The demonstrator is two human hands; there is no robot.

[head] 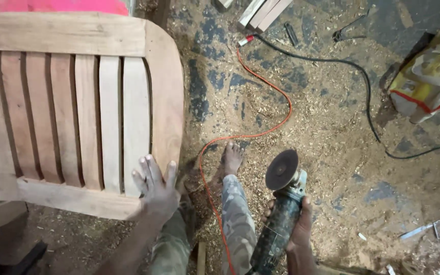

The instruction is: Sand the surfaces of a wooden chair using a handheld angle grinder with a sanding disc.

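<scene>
Below the head camera, the left hand [156, 191] is resting flat, fingers spread, on the lower rail of a slatted wooden frame [72, 107], just where the palest slat meets the rounded corner. Nothing is being pinched there; the palm is only pressing down. To the right, the right hand [294, 229] is wrapping closed around the body of an angle grinder [281, 203], holding it clear of the wood with its dark sanding disc [281, 169] tilting upward over the sawdust-covered floor [322, 127]. An orange cable [260, 133] is looping across the shavings past a bare foot [232, 158], and a black cable [367, 97] is trailing toward a yellow sack [431, 74]. The grinder is looking heavy, rigid and front-weighted, so the barrel behind the head seems the safest grip; the frame is looking stiff and solid, best steadied by its rails.
</scene>
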